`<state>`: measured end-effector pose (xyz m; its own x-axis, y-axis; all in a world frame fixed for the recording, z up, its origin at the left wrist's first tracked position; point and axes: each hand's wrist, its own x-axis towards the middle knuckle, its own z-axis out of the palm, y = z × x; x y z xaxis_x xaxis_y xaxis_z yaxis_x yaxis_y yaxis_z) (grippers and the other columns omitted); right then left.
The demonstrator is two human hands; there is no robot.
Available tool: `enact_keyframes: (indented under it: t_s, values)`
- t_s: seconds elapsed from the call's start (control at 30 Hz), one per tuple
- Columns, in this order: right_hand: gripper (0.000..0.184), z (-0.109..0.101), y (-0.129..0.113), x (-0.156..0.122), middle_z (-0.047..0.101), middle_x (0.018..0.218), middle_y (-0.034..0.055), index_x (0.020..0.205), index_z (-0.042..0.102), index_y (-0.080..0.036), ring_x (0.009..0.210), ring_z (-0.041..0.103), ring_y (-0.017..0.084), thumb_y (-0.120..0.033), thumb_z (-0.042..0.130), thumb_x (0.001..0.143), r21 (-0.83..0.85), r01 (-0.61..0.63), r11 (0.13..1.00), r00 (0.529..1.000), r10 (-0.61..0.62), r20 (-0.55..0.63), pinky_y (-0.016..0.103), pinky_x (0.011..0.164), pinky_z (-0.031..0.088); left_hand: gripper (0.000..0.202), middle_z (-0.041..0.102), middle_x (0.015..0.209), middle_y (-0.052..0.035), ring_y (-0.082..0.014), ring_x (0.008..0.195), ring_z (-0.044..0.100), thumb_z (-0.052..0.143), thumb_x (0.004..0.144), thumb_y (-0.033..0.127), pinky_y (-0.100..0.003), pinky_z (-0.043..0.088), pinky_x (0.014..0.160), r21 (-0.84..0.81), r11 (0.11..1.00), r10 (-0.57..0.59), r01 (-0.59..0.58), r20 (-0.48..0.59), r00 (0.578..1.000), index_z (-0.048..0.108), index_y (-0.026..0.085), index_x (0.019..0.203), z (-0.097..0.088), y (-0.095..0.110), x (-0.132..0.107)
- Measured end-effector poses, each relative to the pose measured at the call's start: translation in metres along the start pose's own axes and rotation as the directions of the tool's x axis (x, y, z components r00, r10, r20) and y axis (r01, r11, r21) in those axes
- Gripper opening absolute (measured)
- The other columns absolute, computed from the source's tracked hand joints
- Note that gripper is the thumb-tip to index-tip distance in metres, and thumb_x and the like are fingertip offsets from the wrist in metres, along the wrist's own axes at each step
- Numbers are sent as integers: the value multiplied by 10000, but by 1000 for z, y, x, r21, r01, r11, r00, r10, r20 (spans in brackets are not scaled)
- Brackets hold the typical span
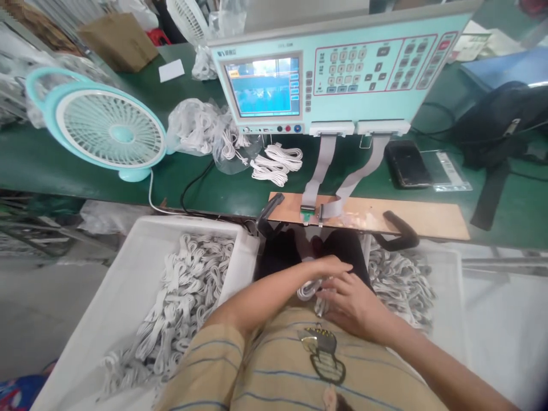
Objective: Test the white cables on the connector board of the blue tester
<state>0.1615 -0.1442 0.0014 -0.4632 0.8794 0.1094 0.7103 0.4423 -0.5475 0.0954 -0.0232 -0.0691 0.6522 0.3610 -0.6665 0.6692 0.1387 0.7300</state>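
In front of my shirt, low over my lap, my two hands meet around a white cable bundle (309,290). My left hand (329,266) is closed over the bundle's upper side, its fingers partly hidden by the other hand. My right hand (353,299) has its fingers curled over the bundle from the right. Loops of cable show left of the fingers and below them; the cable ends are hidden. Beyond my hands, a wooden board (428,220) lies along the bench edge, carrying a small green connector board (307,214) on a grey ribbon cable (317,174).
A mint-green tester (308,57) with a lit screen stands on the green bench (205,194). Two white bins, left (107,291) and right (451,297), hold many cable bundles. Black clamps (270,214) grip the board. A fan (122,134), coiled cables (276,164) and a phone (409,164) lie around.
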Motion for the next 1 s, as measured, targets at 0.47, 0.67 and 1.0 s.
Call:
enact_keyframes:
  t_s: [0.47,0.67,1.0]
  values:
    - [223,24,24,-5,584,742,37,798,612,-184,713,523,169,-299,456,909,363,-171,916,985,163,53,272,663,389,335,612,706,-3,-99,619,520,686,632,392,-197,381,590,-164,946,305,-280,153,940,658,144,856,-36,-55,-73]
    - [265,47,32,-2,552,691,14,730,586,-175,651,507,153,-333,460,902,574,-278,770,928,371,-47,248,610,382,228,619,660,1,-97,586,524,666,645,314,-191,381,558,-213,942,255,-259,-45,966,664,129,778,-20,-68,-86]
    - [262,20,45,74,526,631,-9,737,585,-166,563,444,126,-417,585,809,826,-121,550,709,630,-316,225,527,363,187,598,617,-9,-96,561,520,611,711,302,-192,402,549,-244,771,311,-588,-662,682,641,121,750,-48,-29,-76]
